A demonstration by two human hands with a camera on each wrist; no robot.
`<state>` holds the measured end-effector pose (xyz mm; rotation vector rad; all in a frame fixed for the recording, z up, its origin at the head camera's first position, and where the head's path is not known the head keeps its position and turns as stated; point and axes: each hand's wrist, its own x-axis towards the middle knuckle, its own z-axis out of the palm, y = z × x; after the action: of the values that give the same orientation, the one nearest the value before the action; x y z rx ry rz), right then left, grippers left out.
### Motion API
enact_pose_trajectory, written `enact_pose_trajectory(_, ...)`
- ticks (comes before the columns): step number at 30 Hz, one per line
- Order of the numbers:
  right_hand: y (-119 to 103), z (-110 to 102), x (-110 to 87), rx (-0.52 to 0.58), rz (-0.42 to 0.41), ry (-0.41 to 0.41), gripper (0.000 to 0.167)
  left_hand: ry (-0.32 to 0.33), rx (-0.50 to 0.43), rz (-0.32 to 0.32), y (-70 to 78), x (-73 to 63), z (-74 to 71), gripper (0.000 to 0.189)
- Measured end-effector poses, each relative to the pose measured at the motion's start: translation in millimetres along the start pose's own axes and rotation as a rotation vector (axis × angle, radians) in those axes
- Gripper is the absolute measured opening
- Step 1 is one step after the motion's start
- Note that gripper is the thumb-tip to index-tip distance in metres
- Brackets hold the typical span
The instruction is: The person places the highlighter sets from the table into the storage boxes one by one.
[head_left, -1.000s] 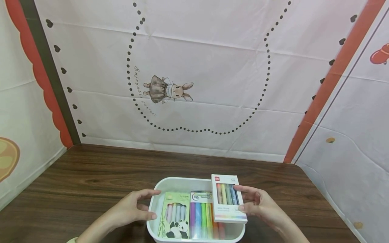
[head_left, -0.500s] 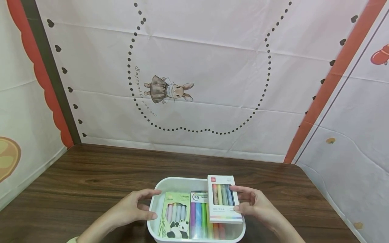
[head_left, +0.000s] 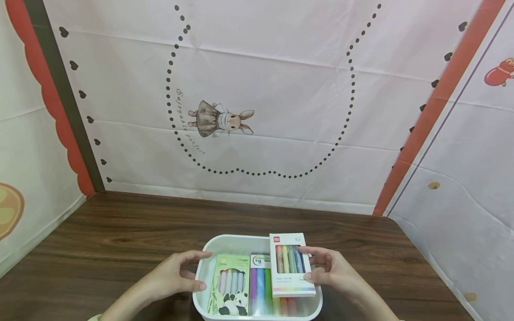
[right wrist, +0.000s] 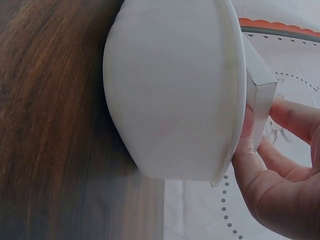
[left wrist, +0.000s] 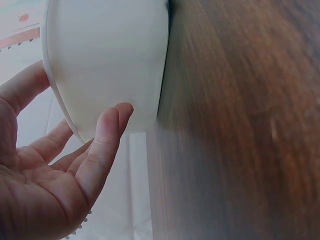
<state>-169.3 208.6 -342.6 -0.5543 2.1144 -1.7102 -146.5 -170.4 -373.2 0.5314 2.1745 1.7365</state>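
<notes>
A white plastic bin (head_left: 220, 241) stands at the table's near edge. My left hand (head_left: 170, 277) holds its left end, with thumb and forefinger at the rim; the left wrist view shows other fingers (left wrist: 106, 135) against the outer wall. Over the bin's right part, my right hand (head_left: 335, 272) pinches the right side of a white box with coloured sticks in its window (head_left: 293, 285). That box partly covers a pack of thick coloured sticks (head_left: 257, 292) inside the bin. Left of this pack lies a green panda box (head_left: 229, 281). The right wrist view shows the white box's edge (right wrist: 261, 80) above the rim.
A dark wood-grain table (head_left: 160, 223) extends behind and to both sides of the bin. White printed cloth (head_left: 281, 111) with a rabbit figure (head_left: 221, 119) hangs behind it and along the sides.
My right hand has moved slightly left with the white box, which now overlaps more of the pack of thick sticks. My left hand and the bin have stayed in place.
</notes>
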Motion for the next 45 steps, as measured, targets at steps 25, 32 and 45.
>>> enact_pose_trajectory(25,-4,12,10.4,-0.149,-0.008,0.009,0.058,-0.004,-0.011,-0.001,-0.1,0.3,0.0,0.072)
enact_pose_trajectory(32,-4,14,11.8,-0.166,-0.020,-0.012,0.058,0.004,-0.002,-0.005,0.4,-0.4,0.0,0.071)
enact_pose_trajectory(45,-4,20,17.1,-0.194,-0.005,-0.009,0.056,0.010,0.003,0.002,-0.6,-0.2,0.3,0.071)
